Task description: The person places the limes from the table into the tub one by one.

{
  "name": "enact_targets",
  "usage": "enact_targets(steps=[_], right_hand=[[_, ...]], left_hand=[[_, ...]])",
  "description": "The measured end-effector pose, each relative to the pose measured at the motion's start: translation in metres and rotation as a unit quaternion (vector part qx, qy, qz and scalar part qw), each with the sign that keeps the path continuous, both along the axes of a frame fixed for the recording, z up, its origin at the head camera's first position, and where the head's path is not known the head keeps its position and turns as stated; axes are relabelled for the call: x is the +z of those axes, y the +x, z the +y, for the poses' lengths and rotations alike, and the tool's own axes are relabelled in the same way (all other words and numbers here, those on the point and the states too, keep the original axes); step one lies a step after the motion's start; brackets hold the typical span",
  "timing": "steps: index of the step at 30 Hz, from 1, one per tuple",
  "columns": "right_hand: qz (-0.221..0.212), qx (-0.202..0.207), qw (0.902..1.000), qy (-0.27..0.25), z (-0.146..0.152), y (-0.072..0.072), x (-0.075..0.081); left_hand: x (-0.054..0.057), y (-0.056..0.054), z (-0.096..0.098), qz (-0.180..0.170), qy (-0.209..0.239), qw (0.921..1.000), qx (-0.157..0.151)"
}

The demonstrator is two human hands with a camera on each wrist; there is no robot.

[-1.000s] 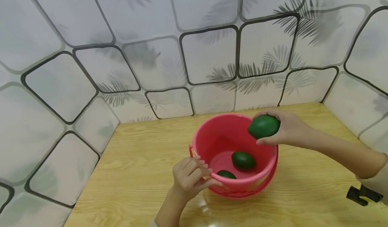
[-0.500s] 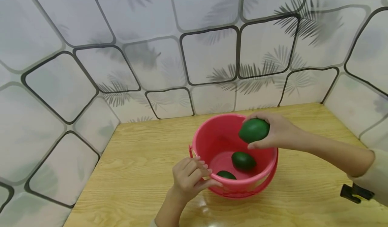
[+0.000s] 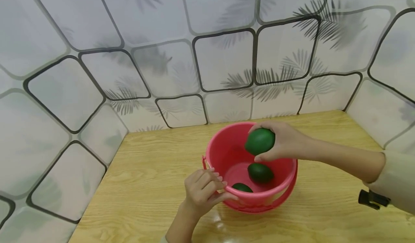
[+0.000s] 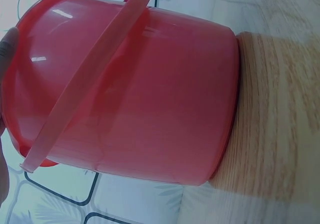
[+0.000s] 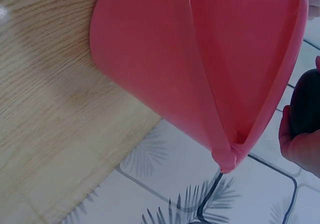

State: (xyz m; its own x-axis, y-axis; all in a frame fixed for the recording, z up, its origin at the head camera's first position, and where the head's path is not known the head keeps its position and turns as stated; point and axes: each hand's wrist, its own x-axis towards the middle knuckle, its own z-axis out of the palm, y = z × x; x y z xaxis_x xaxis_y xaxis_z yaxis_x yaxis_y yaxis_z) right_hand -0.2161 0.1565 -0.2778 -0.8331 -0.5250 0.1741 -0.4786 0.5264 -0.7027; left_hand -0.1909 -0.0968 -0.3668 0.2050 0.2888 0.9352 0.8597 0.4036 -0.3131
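Note:
A pink plastic bucket (image 3: 227,145) stands upright on the wooden table. My left hand (image 3: 201,189) grips its near-left rim, fingers over the edge and thumb along the outside. Over the bucket's opening, my right hand (image 3: 283,142) holds a smooth green oval fruit (image 3: 260,142) with a slightly pointed end, between thumb and fingers. In the right wrist view this fruit (image 5: 306,103) looks dark, beyond the rim. Inside the bucket lie a similar dark green fruit (image 3: 260,172) and, partly hidden by the near wall, another green fruit (image 3: 242,187).
The bucket's handle (image 4: 90,78) hangs down against its near side. Wood-grain table (image 3: 146,185) surrounds the bucket. Pale wall covering (image 3: 223,62) with dark outlines and leaf prints encloses the back and both sides. A black device (image 3: 373,199) sits at the right sleeve.
My right hand has moved left with the green fruit, from over the bucket's right rim to over the middle of its opening. My left hand and the bucket have stayed put.

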Motion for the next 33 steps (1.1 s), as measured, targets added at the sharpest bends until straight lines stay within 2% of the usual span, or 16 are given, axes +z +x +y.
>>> enact_targets(steps=[8,16,23,33], right_hand=[[-0.005,0.028,0.9996,0.006,-0.012,-0.004,-0.006],[-0.028,0.028,0.9992,0.011,-0.024,-0.007,-0.008],[-0.009,0.016,0.9988,0.045,-0.035,-0.009,-0.007],[-0.034,0.02,0.9986,0.036,-0.045,-0.013,-0.007]], left_hand=[[-0.001,0.0,0.0,0.005,-0.003,1.0,0.003],[0.0,0.0,-0.001,0.002,-0.007,1.0,0.003],[-0.002,0.0,-0.001,-0.001,-0.01,0.9999,0.004],[-0.002,0.0,0.0,0.002,-0.004,1.0,0.002]])
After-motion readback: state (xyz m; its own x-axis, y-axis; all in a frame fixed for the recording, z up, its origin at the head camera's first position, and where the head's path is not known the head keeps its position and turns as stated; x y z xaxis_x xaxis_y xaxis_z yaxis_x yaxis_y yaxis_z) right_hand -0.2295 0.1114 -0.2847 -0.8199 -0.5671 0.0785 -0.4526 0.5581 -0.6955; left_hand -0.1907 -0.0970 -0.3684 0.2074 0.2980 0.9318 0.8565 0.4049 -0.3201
